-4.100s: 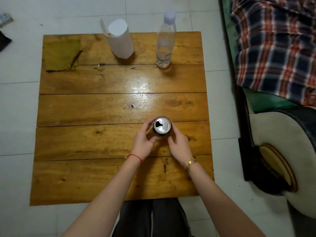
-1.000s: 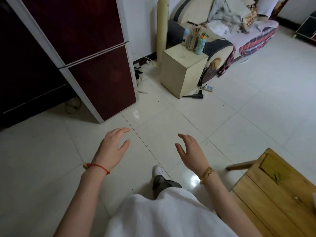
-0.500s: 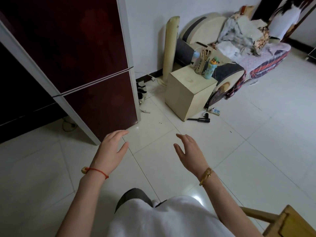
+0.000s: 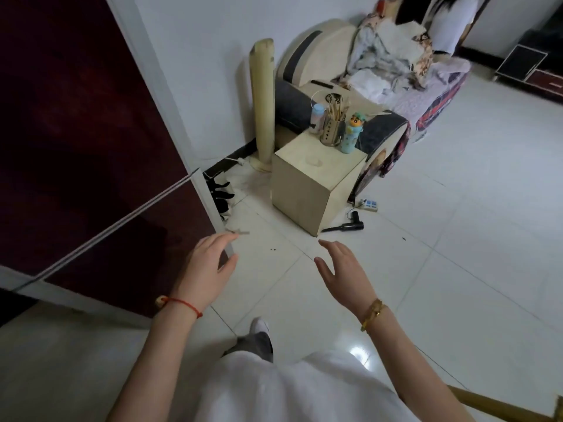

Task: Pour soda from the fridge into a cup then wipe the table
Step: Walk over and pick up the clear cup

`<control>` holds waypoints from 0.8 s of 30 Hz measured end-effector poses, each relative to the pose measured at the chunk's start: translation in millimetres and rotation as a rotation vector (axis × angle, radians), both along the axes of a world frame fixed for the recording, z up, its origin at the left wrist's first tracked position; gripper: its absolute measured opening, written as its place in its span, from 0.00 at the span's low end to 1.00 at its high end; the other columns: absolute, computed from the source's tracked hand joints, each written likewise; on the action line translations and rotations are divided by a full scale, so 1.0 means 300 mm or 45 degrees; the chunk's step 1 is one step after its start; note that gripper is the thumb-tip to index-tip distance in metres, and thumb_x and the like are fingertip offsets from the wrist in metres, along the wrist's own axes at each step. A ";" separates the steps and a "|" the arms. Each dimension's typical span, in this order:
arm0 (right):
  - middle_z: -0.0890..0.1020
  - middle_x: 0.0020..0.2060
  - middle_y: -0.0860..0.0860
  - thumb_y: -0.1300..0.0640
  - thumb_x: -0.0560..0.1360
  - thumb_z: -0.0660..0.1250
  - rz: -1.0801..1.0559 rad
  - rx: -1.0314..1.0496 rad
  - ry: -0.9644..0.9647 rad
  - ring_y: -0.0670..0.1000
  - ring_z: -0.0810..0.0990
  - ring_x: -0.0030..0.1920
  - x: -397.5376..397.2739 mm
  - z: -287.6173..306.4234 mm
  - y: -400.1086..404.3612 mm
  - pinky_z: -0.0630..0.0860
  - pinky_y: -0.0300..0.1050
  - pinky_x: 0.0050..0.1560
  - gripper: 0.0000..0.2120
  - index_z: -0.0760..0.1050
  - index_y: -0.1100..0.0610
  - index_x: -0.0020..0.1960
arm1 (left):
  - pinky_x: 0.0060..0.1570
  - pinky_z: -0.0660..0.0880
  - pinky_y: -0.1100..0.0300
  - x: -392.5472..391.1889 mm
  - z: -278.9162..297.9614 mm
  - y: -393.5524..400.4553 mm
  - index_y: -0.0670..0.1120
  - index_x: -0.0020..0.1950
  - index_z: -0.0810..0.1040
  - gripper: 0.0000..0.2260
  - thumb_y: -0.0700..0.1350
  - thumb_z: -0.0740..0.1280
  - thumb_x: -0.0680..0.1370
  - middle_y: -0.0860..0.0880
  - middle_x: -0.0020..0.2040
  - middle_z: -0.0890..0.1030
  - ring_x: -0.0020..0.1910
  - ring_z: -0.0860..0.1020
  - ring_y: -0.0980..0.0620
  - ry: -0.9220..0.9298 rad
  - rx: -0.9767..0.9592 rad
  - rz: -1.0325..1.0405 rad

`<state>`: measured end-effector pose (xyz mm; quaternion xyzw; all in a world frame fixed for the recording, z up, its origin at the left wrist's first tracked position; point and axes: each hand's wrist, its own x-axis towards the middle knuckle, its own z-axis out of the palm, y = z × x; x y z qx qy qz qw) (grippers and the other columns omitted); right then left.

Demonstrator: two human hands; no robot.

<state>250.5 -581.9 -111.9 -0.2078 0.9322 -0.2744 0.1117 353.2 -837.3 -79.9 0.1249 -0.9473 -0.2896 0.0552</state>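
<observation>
Right now the dark red fridge point(image 4: 91, 141) fills the left of the view, both doors shut, a pale seam running slantwise between the upper and lower door. Just in front of its lower door hangs the left hand point(image 4: 204, 266), a red string bracelet point(image 4: 182, 304) on the wrist; its grip is wide, fingers spread and slack, holding nothing and not touching the door. To the right of the fridge, over the white tiled floor point(image 4: 457, 239), the right hand point(image 4: 344, 272) hangs the same way, grip wide and bare, a gold bracelet point(image 4: 373, 313) at the wrist. Neither soda nor cup shows.

Beyond the fridge's right edge stands a cream box-shaped cabinet point(image 4: 310, 190) carrying a holder of chopsticks point(image 4: 333, 123) and two small bottles. A tall pale tower fan point(image 4: 262, 105) stands between fridge and cabinet against the wall. On the floor by the cabinet lie a black hair dryer point(image 4: 347, 225) and a power strip point(image 4: 368, 204). Farther from the fridge, a sofa point(image 4: 396, 71) is heaped with cloth. A corner of the wooden bench point(image 4: 511, 406) shows at the lower right.
</observation>
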 end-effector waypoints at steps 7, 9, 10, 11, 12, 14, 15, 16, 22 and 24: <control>0.74 0.66 0.53 0.51 0.81 0.59 -0.194 -0.048 0.063 0.53 0.71 0.68 -0.297 0.048 -0.190 0.66 0.45 0.70 0.21 0.67 0.57 0.72 | 0.69 0.67 0.56 -0.435 0.042 -0.219 0.46 0.68 0.75 0.17 0.43 0.67 0.78 0.48 0.65 0.76 0.66 0.71 0.49 -0.015 -0.039 -0.228; 0.74 0.66 0.53 0.51 0.82 0.59 -0.248 -0.044 0.049 0.52 0.70 0.69 -0.357 0.051 -0.215 0.65 0.44 0.70 0.21 0.66 0.57 0.72 | 0.69 0.68 0.52 -0.539 0.047 -0.243 0.45 0.68 0.74 0.17 0.42 0.66 0.78 0.48 0.66 0.76 0.67 0.71 0.49 -0.027 -0.024 -0.282; 0.74 0.67 0.53 0.51 0.82 0.59 -0.270 -0.046 0.042 0.52 0.69 0.69 -0.386 0.048 -0.225 0.64 0.44 0.70 0.22 0.66 0.57 0.73 | 0.69 0.68 0.51 -0.587 0.049 -0.250 0.45 0.68 0.74 0.17 0.42 0.66 0.78 0.48 0.66 0.75 0.68 0.71 0.48 -0.037 -0.014 -0.302; 0.73 0.67 0.53 0.51 0.82 0.59 -0.290 -0.044 0.036 0.52 0.69 0.70 -0.415 0.042 -0.234 0.63 0.44 0.71 0.22 0.66 0.57 0.73 | 0.69 0.67 0.51 -0.633 0.049 -0.255 0.45 0.68 0.74 0.17 0.42 0.66 0.79 0.48 0.66 0.75 0.67 0.71 0.48 -0.050 -0.009 -0.321; 0.73 0.68 0.53 0.50 0.82 0.59 -0.308 -0.038 0.028 0.52 0.68 0.70 -0.445 0.035 -0.242 0.63 0.43 0.71 0.22 0.66 0.57 0.73 | 0.69 0.67 0.51 -0.678 0.048 -0.258 0.45 0.69 0.74 0.17 0.42 0.65 0.79 0.48 0.66 0.75 0.67 0.71 0.49 -0.064 -0.006 -0.338; 0.73 0.68 0.52 0.50 0.82 0.58 -0.346 -0.024 0.008 0.52 0.68 0.71 -0.508 0.013 -0.256 0.62 0.43 0.71 0.22 0.66 0.57 0.73 | 0.69 0.67 0.54 -0.769 0.035 -0.263 0.46 0.69 0.73 0.17 0.42 0.65 0.79 0.48 0.64 0.75 0.65 0.71 0.50 -0.078 -0.010 -0.376; 0.73 0.68 0.52 0.50 0.82 0.58 -0.362 -0.021 -0.004 0.52 0.68 0.70 -0.541 -0.001 -0.260 0.63 0.43 0.71 0.22 0.66 0.56 0.73 | 0.69 0.67 0.55 -0.816 0.024 -0.268 0.46 0.69 0.73 0.18 0.43 0.65 0.79 0.48 0.64 0.75 0.65 0.70 0.50 -0.084 -0.013 -0.395; 0.73 0.68 0.52 0.50 0.82 0.58 -0.372 -0.019 -0.019 0.51 0.68 0.70 -0.576 -0.016 -0.263 0.63 0.43 0.71 0.22 0.66 0.56 0.73 | 0.69 0.66 0.55 -0.865 0.009 -0.271 0.47 0.70 0.73 0.18 0.43 0.64 0.80 0.49 0.65 0.75 0.66 0.70 0.50 -0.095 -0.014 -0.411; 0.73 0.67 0.53 0.52 0.82 0.58 -0.403 -0.001 -0.087 0.52 0.68 0.70 -0.860 -0.093 -0.260 0.62 0.40 0.70 0.21 0.65 0.58 0.73 | 0.71 0.65 0.55 -1.195 -0.076 -0.278 0.49 0.71 0.71 0.18 0.46 0.63 0.80 0.51 0.69 0.73 0.70 0.68 0.52 -0.139 -0.014 -0.472; 0.74 0.67 0.53 0.51 0.82 0.58 -0.409 0.007 -0.092 0.52 0.69 0.69 -0.989 -0.103 -0.255 0.63 0.41 0.69 0.21 0.66 0.58 0.73 | 0.71 0.65 0.55 -1.329 -0.084 -0.271 0.49 0.71 0.70 0.19 0.46 0.63 0.81 0.51 0.69 0.72 0.70 0.68 0.53 -0.146 -0.005 -0.476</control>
